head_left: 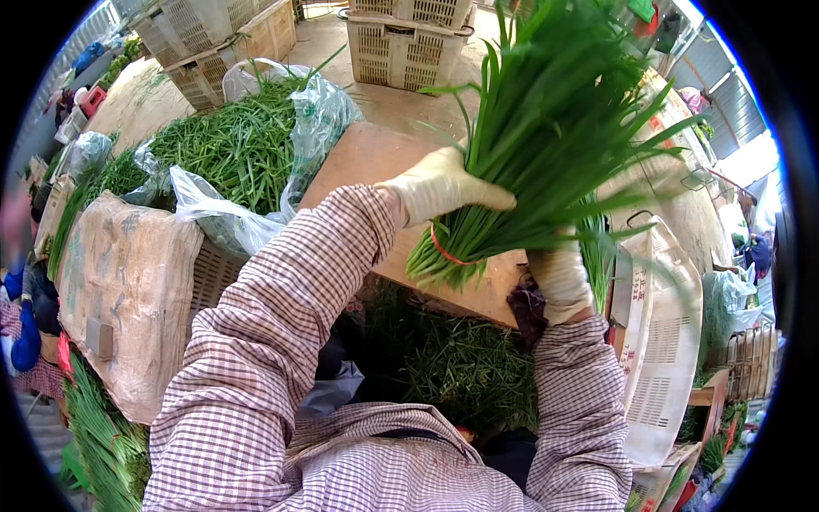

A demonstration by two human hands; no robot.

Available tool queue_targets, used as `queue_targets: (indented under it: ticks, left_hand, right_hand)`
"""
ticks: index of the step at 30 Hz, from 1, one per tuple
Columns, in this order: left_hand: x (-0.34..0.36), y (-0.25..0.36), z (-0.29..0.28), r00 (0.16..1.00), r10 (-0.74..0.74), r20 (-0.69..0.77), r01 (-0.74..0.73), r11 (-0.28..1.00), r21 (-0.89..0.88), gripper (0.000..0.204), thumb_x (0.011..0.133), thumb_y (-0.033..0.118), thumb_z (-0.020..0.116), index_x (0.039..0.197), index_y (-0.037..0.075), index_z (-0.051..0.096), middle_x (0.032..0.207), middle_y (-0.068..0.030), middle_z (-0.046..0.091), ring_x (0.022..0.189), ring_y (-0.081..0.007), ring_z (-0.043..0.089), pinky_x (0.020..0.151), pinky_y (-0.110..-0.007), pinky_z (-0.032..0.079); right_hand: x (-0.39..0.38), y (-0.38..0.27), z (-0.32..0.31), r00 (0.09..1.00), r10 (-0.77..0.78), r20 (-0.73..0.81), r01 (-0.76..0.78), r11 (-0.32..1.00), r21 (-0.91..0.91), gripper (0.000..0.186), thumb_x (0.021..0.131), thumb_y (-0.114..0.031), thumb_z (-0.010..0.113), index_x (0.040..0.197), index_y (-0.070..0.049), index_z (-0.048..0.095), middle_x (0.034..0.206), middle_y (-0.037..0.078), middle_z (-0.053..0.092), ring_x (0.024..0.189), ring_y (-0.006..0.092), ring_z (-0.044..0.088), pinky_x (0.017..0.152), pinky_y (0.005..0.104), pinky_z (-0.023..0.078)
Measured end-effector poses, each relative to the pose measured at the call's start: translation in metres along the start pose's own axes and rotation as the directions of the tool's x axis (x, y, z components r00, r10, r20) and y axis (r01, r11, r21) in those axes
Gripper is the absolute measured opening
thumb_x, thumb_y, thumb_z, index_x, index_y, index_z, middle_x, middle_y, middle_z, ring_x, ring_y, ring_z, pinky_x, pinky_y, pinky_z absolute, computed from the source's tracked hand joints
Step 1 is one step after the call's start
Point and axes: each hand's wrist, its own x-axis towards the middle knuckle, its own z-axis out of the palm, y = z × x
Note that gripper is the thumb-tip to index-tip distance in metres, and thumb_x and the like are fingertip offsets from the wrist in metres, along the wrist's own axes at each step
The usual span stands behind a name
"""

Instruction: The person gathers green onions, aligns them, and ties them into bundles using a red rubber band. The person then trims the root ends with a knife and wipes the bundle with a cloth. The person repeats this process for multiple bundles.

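Observation:
My left hand [452,183], in a pale glove, is closed around a large bunch of garlic chives [546,128], its thumb lying across the stems. A red band [446,247] circles the bunch near the cut ends, which point down toward me. The leaves fan up and to the right, partly smeared by motion. Against the bunch's right underside is my gloved right hand [559,277]; leaves cover its fingers, so its grip is hidden. Below the bunch lies a brown wooden board [350,162]. A dark, crumpled scrap [526,307] hangs beside my right wrist.
Left of the board, a plastic-lined crate overflows with loose greens [239,141]. Pale slatted crates [405,51] are stacked at the back. On the right leans a white crate [665,341]. Green trimmings [461,358] lie below the board, near my body.

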Motion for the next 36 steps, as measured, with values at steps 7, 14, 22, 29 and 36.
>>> queue_targets:
  ticks: [7,14,22,29,36]
  left_hand:
    - [-0.019,0.028,0.028,0.976,-0.2,0.09,0.208,0.973,-0.101,0.062,0.08,0.043,0.066,0.117,-0.005,0.053,0.106,-0.0147,0.063,0.1,-0.0212,0.06,0.089,-0.03,0.046]
    - [-0.077,0.033,0.042,0.988,-0.108,0.113,0.117,0.99,-0.078,0.085,0.08,0.064,0.052,0.129,-0.004,0.042,0.11,-0.0194,0.06,0.1,-0.028,0.06,0.092,-0.036,0.044]
    - [-0.153,-0.07,0.066,0.96,-0.084,0.267,0.232,0.77,-0.595,0.105,0.072,0.078,0.043,0.138,-0.002,0.027,0.139,-0.0172,0.037,0.124,-0.027,0.042,0.101,-0.042,0.036]
    - [-0.142,-0.064,0.106,0.998,-0.024,0.057,0.061,0.222,-0.973,0.085,0.068,0.071,0.056,0.13,0.014,0.046,0.124,-0.0068,0.054,0.111,-0.0235,0.054,0.095,-0.041,0.045]
    - [-0.147,-0.081,0.093,0.986,0.063,0.152,0.14,0.161,-0.977,0.08,0.08,0.066,0.047,0.137,0.012,0.036,0.126,-0.0156,0.052,0.105,-0.0351,0.057,0.089,-0.054,0.048]
  right_hand:
    - [-0.053,-0.038,0.074,0.984,0.139,-0.115,-0.141,0.99,-0.011,0.042,0.09,-0.03,0.055,0.12,-0.001,0.051,0.117,0.011,0.057,0.107,0.0232,0.056,0.097,0.039,0.042]
    - [-0.097,-0.022,0.062,0.928,0.27,-0.256,-0.106,0.852,0.512,0.043,0.087,-0.036,0.056,0.119,-0.008,0.054,0.113,0.008,0.061,0.099,0.0229,0.059,0.089,0.0386,0.049]
    - [-0.114,-0.021,0.092,0.957,0.276,-0.096,-0.144,0.73,0.668,0.04,0.085,-0.041,0.057,0.11,-0.009,0.06,0.109,0.008,0.063,0.098,0.0252,0.06,0.089,0.0404,0.048]
    - [-0.109,-0.002,0.115,0.923,0.351,-0.156,-0.273,0.885,0.378,0.041,0.088,-0.031,0.053,0.116,-0.001,0.054,0.107,0.01,0.062,0.092,0.0206,0.061,0.084,0.0335,0.05]
    - [-0.118,-0.039,0.124,0.85,0.401,-0.342,-0.516,0.767,-0.383,0.06,0.089,-0.053,0.048,0.12,-0.002,0.054,0.102,0.01,0.062,0.087,0.0131,0.058,0.077,0.0254,0.046]
